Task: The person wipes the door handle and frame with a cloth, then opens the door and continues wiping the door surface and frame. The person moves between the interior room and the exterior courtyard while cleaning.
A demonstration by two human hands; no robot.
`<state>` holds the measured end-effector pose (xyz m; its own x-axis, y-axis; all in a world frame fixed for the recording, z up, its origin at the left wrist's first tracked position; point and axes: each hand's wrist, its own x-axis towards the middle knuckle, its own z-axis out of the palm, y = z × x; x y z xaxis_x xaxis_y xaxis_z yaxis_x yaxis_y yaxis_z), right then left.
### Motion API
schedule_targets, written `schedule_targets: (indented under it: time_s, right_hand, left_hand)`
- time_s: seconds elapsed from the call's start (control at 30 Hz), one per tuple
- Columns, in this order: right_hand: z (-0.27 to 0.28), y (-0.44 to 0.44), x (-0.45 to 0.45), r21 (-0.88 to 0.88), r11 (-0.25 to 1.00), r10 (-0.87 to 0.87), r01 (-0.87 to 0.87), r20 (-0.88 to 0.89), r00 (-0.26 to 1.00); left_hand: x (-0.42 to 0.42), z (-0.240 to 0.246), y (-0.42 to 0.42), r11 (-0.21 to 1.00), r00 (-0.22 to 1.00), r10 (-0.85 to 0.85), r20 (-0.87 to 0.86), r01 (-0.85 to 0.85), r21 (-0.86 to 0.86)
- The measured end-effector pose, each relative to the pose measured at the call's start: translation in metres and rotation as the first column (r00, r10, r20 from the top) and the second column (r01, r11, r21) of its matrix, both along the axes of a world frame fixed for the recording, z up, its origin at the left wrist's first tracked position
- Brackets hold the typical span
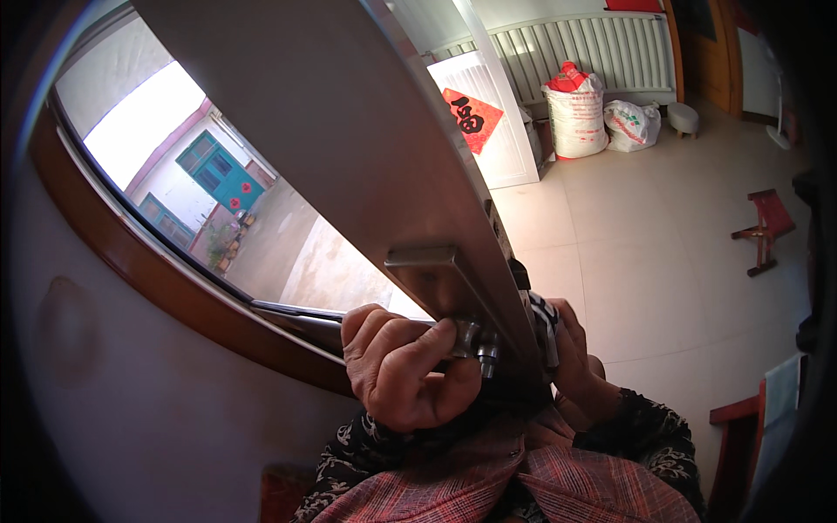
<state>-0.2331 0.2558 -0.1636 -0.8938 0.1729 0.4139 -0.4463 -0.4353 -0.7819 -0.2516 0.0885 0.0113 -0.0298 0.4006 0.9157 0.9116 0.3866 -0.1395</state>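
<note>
A brown metal door (pixel 314 124) stands ajar right in front of me, its edge facing up towards me. On its near face is a raised metal handle plate (pixel 435 274). My left hand (pixel 409 369) grips the metal door handle (pixel 465 337) below that plate, thumb on top and fingers curled. A small metal cylinder (pixel 487 359) sticks out beside it. My right hand (pixel 575 346) is at the door's other face, against a black-and-white striped piece (pixel 544 327); whether this is cloth or a handle I cannot tell. Its fingers are partly hidden.
A brown door frame (pixel 131 242) curves along the left, with a courtyard (pixel 261 255) beyond. To the right, a white door leaf (pixel 516 163), a full sack (pixel 575 121), a smaller sack (pixel 633 125), a round stool (pixel 683 118) and a folding stool (pixel 765 229) stand on the tiled floor (pixel 641 274).
</note>
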Motion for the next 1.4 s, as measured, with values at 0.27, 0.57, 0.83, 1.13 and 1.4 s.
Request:
schedule_targets:
  time_s: [0.27, 0.57, 0.83, 1.13, 1.4]
  right_hand:
    - [-0.14, 0.004, -0.006, 0.193, 0.981, -0.035, -0.03, 0.322, 0.946]
    - [0.005, 0.002, 0.0, -0.454, 0.871, 0.266, -0.186, 0.117, 0.957]
    - [-0.043, -0.007, 0.009, 0.325, 0.858, -0.325, 0.397, -0.253, 0.911]
    - [-0.127, -0.003, 0.011, 0.259, 0.959, -0.236, 0.114, 0.51, 0.827]
    - [0.028, -0.001, 0.013, -0.37, 0.928, 0.059, -0.052, 0.008, 0.998]
  left_hand:
    - [0.001, 0.002, 0.006, 1.0, 1.0, 0.007, -0.005, -0.007, 0.004]
    - [0.0, 0.002, -0.002, 1.0, 1.0, 0.002, 0.012, -0.002, 0.009]
    - [0.001, 0.001, 0.001, 1.0, 1.0, 0.015, 0.005, -0.015, 0.001]
    - [0.002, 0.0, 0.004, 1.0, 1.0, 0.022, 0.007, -0.022, 0.004]
    - [0.0, 0.003, -0.005, 1.0, 1.0, 0.0, 0.014, 0.0, 0.014]
